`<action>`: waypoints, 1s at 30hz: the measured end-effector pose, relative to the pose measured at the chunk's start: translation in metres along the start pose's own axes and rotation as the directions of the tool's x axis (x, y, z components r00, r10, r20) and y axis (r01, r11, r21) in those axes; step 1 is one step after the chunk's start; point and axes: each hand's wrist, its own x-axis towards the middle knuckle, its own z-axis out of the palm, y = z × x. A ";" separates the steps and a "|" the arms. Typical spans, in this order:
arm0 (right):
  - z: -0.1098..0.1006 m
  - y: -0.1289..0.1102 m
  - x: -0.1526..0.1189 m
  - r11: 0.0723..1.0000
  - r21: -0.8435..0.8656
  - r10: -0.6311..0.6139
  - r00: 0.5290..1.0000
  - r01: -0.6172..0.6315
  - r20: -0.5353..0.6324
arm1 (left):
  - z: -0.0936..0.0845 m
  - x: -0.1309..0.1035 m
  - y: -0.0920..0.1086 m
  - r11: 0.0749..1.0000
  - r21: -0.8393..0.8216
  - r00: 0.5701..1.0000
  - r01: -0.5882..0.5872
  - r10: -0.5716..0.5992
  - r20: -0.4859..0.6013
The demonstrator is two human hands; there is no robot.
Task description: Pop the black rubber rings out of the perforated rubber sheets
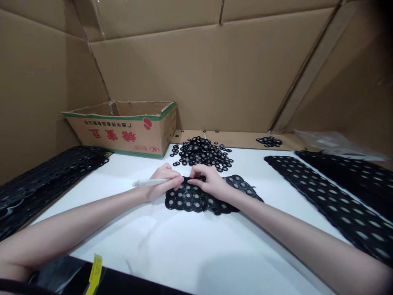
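Note:
A black sheet of joined rings with pale centres (188, 197) lies on the white table under both hands. My left hand (164, 182) is closed around a white pen-like tool (150, 182), its fingertips at the sheet's upper edge. Thumb and forefinger of my right hand (208, 180) pinch at the same edge, just to the right; whatever is between them is too small to name. Right of that hand, more of the black ringed material (241, 184) shows, partly under the wrist. Just beyond the hands is a heap of loose black rings (201, 151).
An open cardboard box (123, 133) stands at the back left. Black ringed strips lie at the left (46, 180) and right (325, 196). A small ring pile (269, 141) and clear plastic bag (337, 143) sit at the back right. Cardboard walls (196, 73) surround the table.

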 end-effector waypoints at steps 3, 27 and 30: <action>0.000 0.001 0.000 1.000 -0.001 -0.016 1.000 0.016 -0.009 | 0.001 0.003 0.000 0.997 0.067 0.997 -0.033 0.029 0.064; 0.002 -0.006 0.002 0.999 -0.034 0.009 1.000 -0.009 -0.004 | 0.001 0.011 -0.009 0.999 0.010 0.984 0.031 -0.032 0.176; 0.002 -0.007 0.002 1.000 -0.024 0.019 1.000 -0.020 -0.018 | 0.002 0.013 -0.009 0.999 0.031 0.973 0.012 -0.019 0.228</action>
